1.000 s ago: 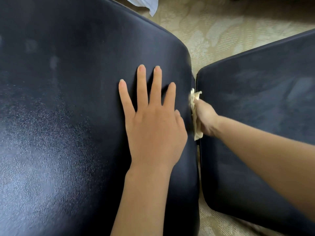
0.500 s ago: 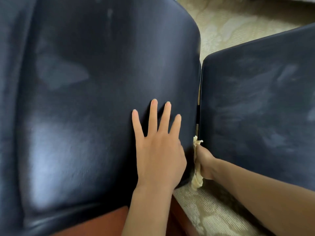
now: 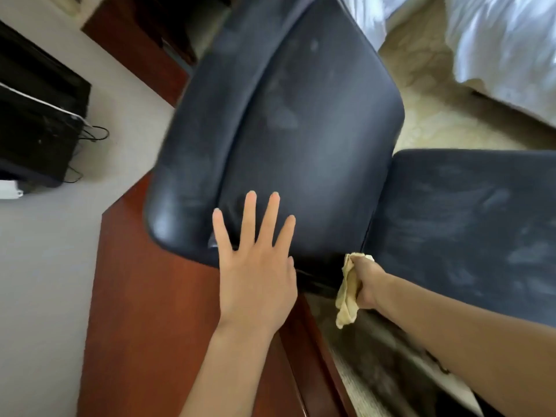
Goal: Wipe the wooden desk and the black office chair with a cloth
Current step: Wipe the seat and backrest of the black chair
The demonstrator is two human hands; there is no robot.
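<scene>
Two hands on the job here: your left hand (image 3: 255, 275) lies flat with the fingers spread and straight, palm pressed on the lower edge of the black office chair (image 3: 288, 139) backrest, gripping nothing. Your right hand (image 3: 365, 281) is clenched around the cloth (image 3: 346, 293), down at the gap where the backrest meets the seat cushion (image 3: 469, 230). A loose tail of the cloth hangs below your fist.

The chair sits right up against the wooden desk (image 3: 156, 296), its backrest overlapping the desk's edge. The carpet (image 3: 427, 115) shows behind it, with white bedding (image 3: 496, 46) at the top right.

Handling-wise, the cloth looks thin and floppy, so I'd bunch it fully into the palm, otherwise that dangling tail just drags and does no wiping. The upholstery looks like smooth leatherette over padding: soft, a bit slick, and it shows dull smears all over, so expect streaks unless you press firmly. An office chair will probably swivel or roll when pushed, so bracing the backrest with your flat hand seems the right call. If you need more hold, I'd grab the rounded side edge of the backrest.
</scene>
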